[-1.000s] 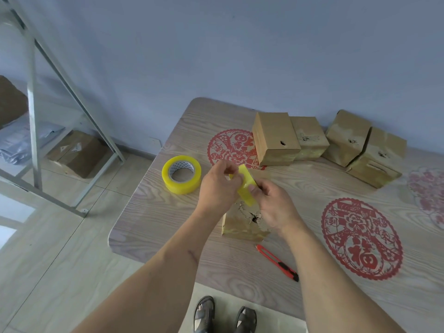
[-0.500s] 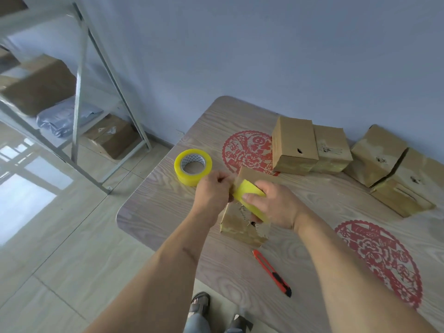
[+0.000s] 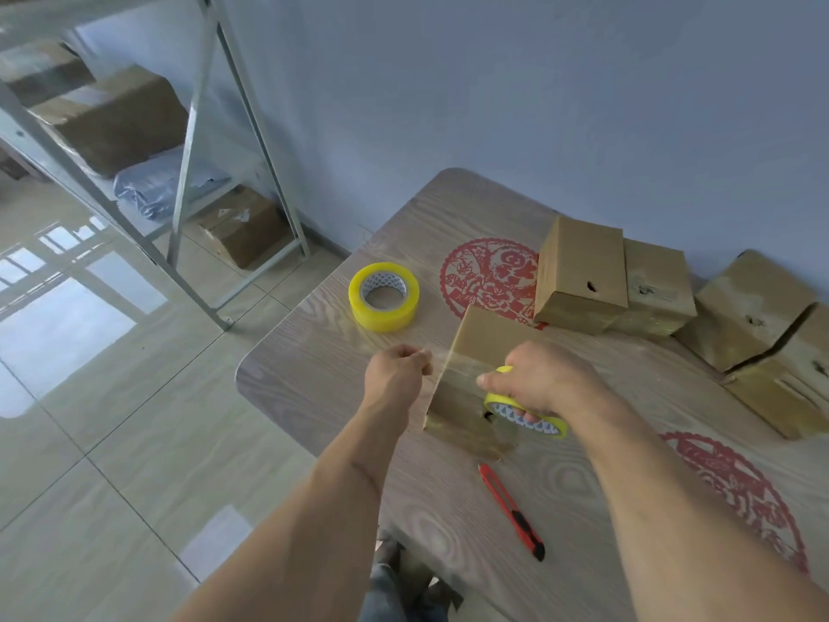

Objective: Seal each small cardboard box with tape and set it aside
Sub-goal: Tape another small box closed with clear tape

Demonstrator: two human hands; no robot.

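- The small cardboard box [image 3: 475,383] being sealed stands near the front-left edge of the wooden table [image 3: 314,361], between the two hands, its near face showing a small hole.
- The left hand [image 3: 397,374] is out to the left of the box, fingers curled in, pinching the free end of a clear tape strip [image 3: 442,359] that stretches across to the box top.
- The right hand [image 3: 543,379] grips a yellow tape roll [image 3: 525,413] against the box's right side — fingers curled through the core, thumb toward the strip.
- A second, thicker tape roll [image 3: 384,296] lies flat on the table behind the left hand, well apart from the box.
- A red box cutter [image 3: 511,511] lies on the table in front of the box, near but not touching.
- Four more cardboard boxes sit along the far edge by the wall: two [image 3: 583,273] touching side by side, two [image 3: 753,316] tilted against each other further right.
- Red paper-cut decorations [image 3: 489,276] lie flat on the tabletop.
- A metal shelf rack [image 3: 197,141] with larger boxes stands to the left.
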